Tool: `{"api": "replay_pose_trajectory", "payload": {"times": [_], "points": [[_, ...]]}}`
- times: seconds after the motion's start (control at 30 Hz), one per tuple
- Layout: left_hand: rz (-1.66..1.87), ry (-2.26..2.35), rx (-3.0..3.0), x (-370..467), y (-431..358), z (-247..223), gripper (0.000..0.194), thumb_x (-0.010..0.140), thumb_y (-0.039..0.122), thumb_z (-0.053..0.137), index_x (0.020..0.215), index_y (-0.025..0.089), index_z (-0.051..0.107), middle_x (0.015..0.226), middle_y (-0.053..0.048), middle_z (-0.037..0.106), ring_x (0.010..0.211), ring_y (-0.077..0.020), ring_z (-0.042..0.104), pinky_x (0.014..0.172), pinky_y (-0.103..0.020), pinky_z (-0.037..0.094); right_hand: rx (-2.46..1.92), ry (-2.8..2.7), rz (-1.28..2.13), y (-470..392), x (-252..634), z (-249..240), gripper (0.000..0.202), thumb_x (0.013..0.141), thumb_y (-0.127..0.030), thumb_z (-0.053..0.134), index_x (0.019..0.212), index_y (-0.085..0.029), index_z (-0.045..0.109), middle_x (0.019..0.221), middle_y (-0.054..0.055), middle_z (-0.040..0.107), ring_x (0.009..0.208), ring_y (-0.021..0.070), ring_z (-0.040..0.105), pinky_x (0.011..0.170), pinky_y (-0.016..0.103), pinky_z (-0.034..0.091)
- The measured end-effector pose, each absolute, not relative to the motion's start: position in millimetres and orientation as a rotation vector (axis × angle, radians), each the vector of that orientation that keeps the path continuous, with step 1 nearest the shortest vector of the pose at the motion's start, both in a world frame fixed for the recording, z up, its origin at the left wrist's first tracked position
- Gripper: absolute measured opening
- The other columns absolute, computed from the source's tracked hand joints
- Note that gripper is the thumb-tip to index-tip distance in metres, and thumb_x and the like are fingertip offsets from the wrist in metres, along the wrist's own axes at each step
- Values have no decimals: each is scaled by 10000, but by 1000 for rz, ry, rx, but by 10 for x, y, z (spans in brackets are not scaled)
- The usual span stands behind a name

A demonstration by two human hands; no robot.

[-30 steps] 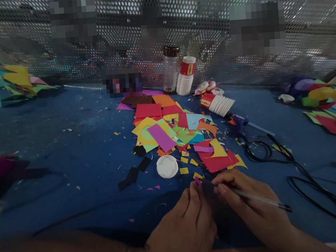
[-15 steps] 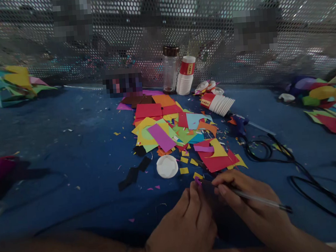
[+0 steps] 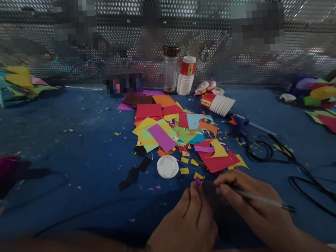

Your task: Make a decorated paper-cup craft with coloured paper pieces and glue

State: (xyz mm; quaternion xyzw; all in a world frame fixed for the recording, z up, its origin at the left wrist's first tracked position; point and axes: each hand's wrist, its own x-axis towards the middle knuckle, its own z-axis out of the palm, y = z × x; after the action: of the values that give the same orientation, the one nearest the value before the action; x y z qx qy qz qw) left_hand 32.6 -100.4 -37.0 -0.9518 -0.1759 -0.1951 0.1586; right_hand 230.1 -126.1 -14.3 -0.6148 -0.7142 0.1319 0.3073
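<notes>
My right hand [image 3: 256,200] grips a clear-barrelled pen [image 3: 262,200] with a black end cap. Its tip points left and meets a small purple paper piece [image 3: 198,181]. Pinched at the fingertips of my left hand [image 3: 184,220], that purple piece is mostly hidden, so its full shape cannot be made out. Just beyond my fingers lie several small yellow paper squares [image 3: 184,171]. A white round lid [image 3: 167,166] rests on the blue table a little ahead of my left hand.
Coloured paper sheets and scraps [image 3: 162,138] spread over the table's middle. Behind them stand a glass jar [image 3: 171,70] and stacked paper cups [image 3: 187,76]; another cup stack [image 3: 218,104] lies tipped over. A blue glue gun [image 3: 239,125] trails a black cable [image 3: 303,170] at right. A perforated metal screen [image 3: 207,35] borders the back.
The pen and my right hand have shifted slightly to the right. At the pen's tip the purple piece looks a little turned. My left hand stays nearly in place.
</notes>
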Motion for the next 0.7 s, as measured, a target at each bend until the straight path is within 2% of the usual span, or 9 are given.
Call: {"api": "replay_pose_trajectory", "payload": {"times": [0.7], "points": [[-528,-503,-2735,318,-1020,-364,323,985,265,438,1089,123,708,1160,-125,728,1112,-261,659,993,-386,375,-1593,-1906,340,-1230,2278,-117,173,942,-273,490,881,-264,652,688,-28,686,581,132,660,581,241,529]]}}
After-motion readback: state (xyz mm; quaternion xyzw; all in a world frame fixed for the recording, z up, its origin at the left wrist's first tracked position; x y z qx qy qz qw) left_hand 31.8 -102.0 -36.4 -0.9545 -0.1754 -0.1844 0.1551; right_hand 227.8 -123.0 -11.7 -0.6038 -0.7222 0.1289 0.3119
